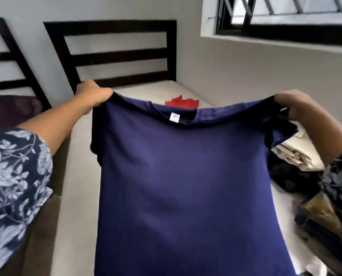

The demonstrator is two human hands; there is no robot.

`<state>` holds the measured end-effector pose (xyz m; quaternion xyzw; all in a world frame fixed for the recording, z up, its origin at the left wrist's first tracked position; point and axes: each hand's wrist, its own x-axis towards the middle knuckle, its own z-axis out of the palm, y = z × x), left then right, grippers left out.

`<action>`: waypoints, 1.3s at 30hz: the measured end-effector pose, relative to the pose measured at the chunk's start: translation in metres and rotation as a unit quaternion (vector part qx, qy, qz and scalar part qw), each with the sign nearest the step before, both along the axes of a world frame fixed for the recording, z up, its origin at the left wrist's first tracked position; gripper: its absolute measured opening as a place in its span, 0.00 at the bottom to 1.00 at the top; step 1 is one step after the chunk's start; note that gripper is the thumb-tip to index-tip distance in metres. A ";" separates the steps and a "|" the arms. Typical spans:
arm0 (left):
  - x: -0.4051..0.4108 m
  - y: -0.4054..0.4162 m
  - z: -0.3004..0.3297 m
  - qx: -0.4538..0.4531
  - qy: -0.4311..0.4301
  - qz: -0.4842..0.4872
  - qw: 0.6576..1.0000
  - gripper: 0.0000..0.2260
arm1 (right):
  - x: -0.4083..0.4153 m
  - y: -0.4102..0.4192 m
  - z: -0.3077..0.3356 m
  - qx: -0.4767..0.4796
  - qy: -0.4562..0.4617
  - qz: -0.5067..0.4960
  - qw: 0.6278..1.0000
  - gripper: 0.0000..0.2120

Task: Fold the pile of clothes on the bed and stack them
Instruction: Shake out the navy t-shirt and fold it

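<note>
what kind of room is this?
Likely a bedroom: a bed with a slatted headboard, a barred window, and both hands holding up a navy shirt for folding.

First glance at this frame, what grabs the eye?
The navy T-shirt fills the centre, held up spread by the shoulders, left hand and right hand each gripping a corner. Behind its collar a red garment lies on the mattress. A jumbled pile of clothes sits at right.
</note>
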<state>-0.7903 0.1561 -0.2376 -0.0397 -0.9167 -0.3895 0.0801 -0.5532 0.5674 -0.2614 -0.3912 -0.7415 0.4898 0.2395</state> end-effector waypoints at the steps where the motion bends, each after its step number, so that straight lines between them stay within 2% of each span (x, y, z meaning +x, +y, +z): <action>1: -0.015 0.011 -0.024 -0.019 -0.024 -0.004 1.000 0.23 | -0.016 0.006 -0.022 -0.035 -0.030 -0.013 0.999 0.09; 3: -0.037 0.028 -0.066 -0.043 -0.058 -0.005 0.997 0.24 | -0.036 0.008 -0.061 -0.082 -0.057 -0.019 0.995 0.10; 7: -0.071 0.069 -0.133 -0.071 -0.084 0.019 0.994 0.23 | -0.063 0.027 -0.134 -0.197 -0.003 -0.041 0.980 0.02; 8: -0.076 0.075 -0.148 -0.072 -0.095 0.006 0.993 0.25 | -0.067 0.028 -0.148 -0.228 0.008 -0.036 0.973 0.04; 9: -0.083 0.082 -0.169 -0.076 -0.118 -0.016 0.990 0.29 | -0.073 0.027 -0.164 -0.250 0.007 -0.029 0.968 0.10; 10: -0.087 0.084 -0.187 -0.085 -0.144 -0.039 0.985 0.33 | -0.076 0.026 -0.181 -0.226 -0.005 -0.026 0.974 0.17; 12: -0.088 0.085 -0.232 -0.149 -0.189 -0.094 0.966 0.37 | -0.081 0.012 -0.220 -0.026 -0.100 -0.024 0.994 0.25; 13: -0.083 0.083 -0.251 -0.200 -0.186 -0.121 0.954 0.37 | -0.077 0.001 -0.242 0.088 -0.144 -0.006 0.986 0.27; 15: -0.075 0.077 -0.279 -0.279 -0.147 -0.161 0.935 0.33 | -0.070 -0.021 -0.284 0.273 -0.209 0.029 0.939 0.26; 17: -0.067 0.066 -0.292 -0.310 -0.089 -0.171 0.931 0.30 | -0.068 -0.027 -0.311 0.453 -0.206 0.022 0.867 0.22; 19: -0.057 0.053 -0.293 -0.330 -0.024 -0.157 0.930 0.29 | -0.067 -0.025 -0.315 0.555 -0.193 -0.010 0.809 0.17; 21: -0.052 0.036 -0.291 -0.360 0.034 -0.143 0.921 0.29 | -0.065 -0.024 -0.315 0.613 -0.234 -0.002 0.754 0.09; 22: -0.051 0.026 -0.289 -0.374 0.049 -0.139 0.916 0.29 | -0.067 -0.026 -0.314 0.614 -0.268 0.017 0.742 0.07; 23: -0.048 0.016 -0.287 -0.388 0.053 -0.139 0.909 0.30 | -0.071 -0.030 -0.310 0.590 -0.309 0.039 0.745 0.06; 25: -0.042 -0.003 -0.280 -0.399 0.026 -0.135 0.906 0.33 | -0.077 -0.041 -0.290 0.515 -0.367 0.095 0.768 0.08; 28: -0.041 -0.024 -0.271 -0.341 -0.106 -0.071 0.932 0.40 | -0.071 -0.076 -0.263 0.444 -0.431 0.116 0.777 0.17; 30: -0.042 -0.037 -0.269 -0.304 -0.199 -0.055 0.930 0.42 | -0.051 -0.121 -0.249 0.392 -0.418 0.112 0.812 0.21; 31: -0.044 -0.039 -0.269 -0.280 -0.227 -0.065 0.931 0.41 | -0.040 -0.146 -0.244 0.386 -0.383 0.121 0.831 0.20; 33: -0.042 -0.040 -0.269 -0.231 -0.241 -0.091 0.938 0.35 | -0.013 -0.209 -0.239 0.391 -0.266 0.185 0.862 0.17; 35: -0.036 -0.038 -0.274 -0.215 -0.198 -0.094 0.952 0.27 | 0.019 -0.276 -0.233 0.331 -0.170 0.274 0.887 0.12; 37: -0.027 -0.035 -0.275 -0.198 -0.154 -0.094 0.963 0.18 | 0.046 -0.337 -0.223 0.246 -0.188 0.329 0.892 0.13; 39: -0.021 -0.033 -0.274 -0.171 -0.142 -0.104 0.969 0.10 | 0.065 -0.387 -0.214 0.206 -0.269 0.370 0.865 0.19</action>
